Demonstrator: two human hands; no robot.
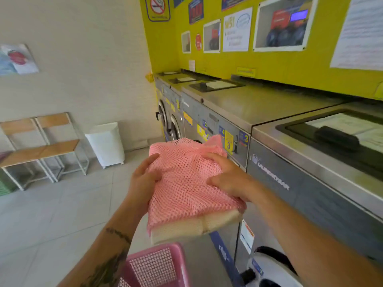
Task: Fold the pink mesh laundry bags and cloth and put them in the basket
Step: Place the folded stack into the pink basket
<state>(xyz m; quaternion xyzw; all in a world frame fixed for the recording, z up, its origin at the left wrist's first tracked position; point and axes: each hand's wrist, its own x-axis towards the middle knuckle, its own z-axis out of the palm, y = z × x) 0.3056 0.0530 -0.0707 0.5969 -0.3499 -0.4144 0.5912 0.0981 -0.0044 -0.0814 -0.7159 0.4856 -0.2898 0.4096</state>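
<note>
A folded pink mesh laundry bag (184,189) with a cream band along its near edge is held in the air in front of me. My left hand (143,181) grips its left side, thumb on top. My right hand (230,179) presses on its right side, fingers spread over the mesh. A pink plastic basket (178,264) with a lattice wall stands on the floor directly below the bag, only partly in view at the bottom edge.
A row of grey washing machines (259,112) runs along the right under a yellow wall with posters. A white bin (106,142) and a wooden bench (41,150) stand against the far left wall. Pale floor tiles (62,208) lie to the left.
</note>
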